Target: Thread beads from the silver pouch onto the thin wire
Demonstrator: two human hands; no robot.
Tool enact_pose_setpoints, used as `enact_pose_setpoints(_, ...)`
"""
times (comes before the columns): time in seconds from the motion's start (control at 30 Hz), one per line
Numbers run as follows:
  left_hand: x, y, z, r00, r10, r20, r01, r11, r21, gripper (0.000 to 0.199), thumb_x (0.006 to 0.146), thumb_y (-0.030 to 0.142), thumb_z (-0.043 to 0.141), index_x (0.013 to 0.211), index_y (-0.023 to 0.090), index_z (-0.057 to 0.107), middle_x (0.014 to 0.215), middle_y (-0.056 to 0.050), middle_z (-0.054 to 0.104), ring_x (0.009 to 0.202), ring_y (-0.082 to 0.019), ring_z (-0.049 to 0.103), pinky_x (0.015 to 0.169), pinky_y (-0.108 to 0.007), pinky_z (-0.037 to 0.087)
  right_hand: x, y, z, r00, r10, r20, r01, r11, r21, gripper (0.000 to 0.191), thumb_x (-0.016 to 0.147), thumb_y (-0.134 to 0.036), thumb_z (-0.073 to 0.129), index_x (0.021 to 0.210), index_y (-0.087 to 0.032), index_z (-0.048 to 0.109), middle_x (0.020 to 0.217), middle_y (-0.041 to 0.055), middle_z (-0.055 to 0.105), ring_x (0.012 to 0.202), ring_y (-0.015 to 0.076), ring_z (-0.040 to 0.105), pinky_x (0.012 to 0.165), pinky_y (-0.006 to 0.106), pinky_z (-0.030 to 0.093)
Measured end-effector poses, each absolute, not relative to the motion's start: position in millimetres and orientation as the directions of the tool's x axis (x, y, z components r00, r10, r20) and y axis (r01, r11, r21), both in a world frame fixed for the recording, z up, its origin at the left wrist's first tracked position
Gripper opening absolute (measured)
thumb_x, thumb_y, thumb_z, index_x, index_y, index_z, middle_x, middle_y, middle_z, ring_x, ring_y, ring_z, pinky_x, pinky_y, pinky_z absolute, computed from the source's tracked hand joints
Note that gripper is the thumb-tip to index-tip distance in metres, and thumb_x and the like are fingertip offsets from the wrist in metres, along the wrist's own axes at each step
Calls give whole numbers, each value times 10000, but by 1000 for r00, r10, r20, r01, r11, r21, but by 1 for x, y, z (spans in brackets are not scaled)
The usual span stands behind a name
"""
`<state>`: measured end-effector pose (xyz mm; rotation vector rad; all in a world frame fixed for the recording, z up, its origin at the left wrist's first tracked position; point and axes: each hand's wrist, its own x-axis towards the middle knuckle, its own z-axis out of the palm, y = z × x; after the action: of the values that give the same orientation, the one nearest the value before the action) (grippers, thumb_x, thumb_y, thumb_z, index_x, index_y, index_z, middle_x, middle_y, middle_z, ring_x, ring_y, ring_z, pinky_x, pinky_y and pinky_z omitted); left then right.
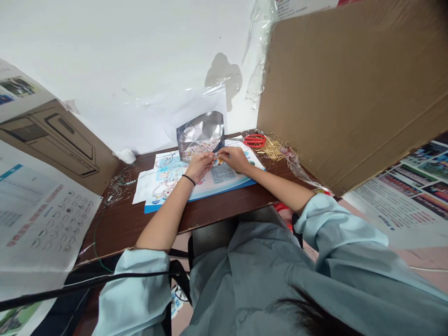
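Observation:
My left hand [200, 167], with a dark band at the wrist, is closed in a pinch just in front of an open silvery bag [201, 133] of small colored beads. Close beside it on the right, my right hand [234, 159] is also pinched, fingertips almost meeting those of the left. What lies between the fingers is too small to name. Under both hands are printed sheets [224, 175] with a blue edge. Strung beads [163, 189] lie on the paper to the left.
Red-handled scissors [255, 141] lie right of the bag, beside a pile of thin straw-colored sticks [272, 149]. Tangled clear thread [117, 186] is at the table's left. A large cardboard panel [343, 93] stands on the right, a printed box [66, 144] on the left.

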<state>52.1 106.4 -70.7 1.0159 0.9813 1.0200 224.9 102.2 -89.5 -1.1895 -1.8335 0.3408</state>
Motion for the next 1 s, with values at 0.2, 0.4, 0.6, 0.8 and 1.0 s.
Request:
enact_pose_setpoints(0.2,52,109,-74,228,960,-164,-205,212,955,38,823,110,716,808,128,685,734,-12,683,598,-38,549,635,-164,473,223,103,-91,-136,840,525,540,507,-672,157,867,-215,603,869,-174,755,764,13,705,680,145,546,696,258,400)
enact_pose_setpoints(0.4,49,111,-75,256,950,-177,-211,233,949,103,779,73,743,846,135,693,798,-31,714,662,-65,607,661,-187,488,224,101,-90,-155,845,511,509,512,-692,195,884,-243,582,872,-167,761,810,28,733,697,145,568,703,259,412)
enact_pose_setpoints(0.6,46,114,-79,279,946,-164,-204,225,953,134,779,71,742,890,130,694,850,-45,733,704,-75,637,681,-191,499,224,99,-89,-128,819,559,537,531,-655,201,865,-263,588,794,-162,747,718,14,698,642,128,533,660,247,390)
enact_pose_setpoints(0.8,48,116,-81,277,944,-179,-209,242,948,39,828,106,712,846,130,687,747,-22,693,630,-57,587,620,-165,486,222,100,-90,-123,809,575,542,540,-643,169,810,-227,600,695,-149,696,632,-2,631,596,111,491,627,244,361)
enact_pose_setpoints(1.0,48,118,-83,272,950,-152,-145,197,970,74,814,181,765,812,141,702,765,-22,669,655,-60,570,698,-203,501,222,100,-92,-135,805,577,572,539,-618,195,832,-262,599,704,-148,692,636,4,626,601,114,491,626,252,354)
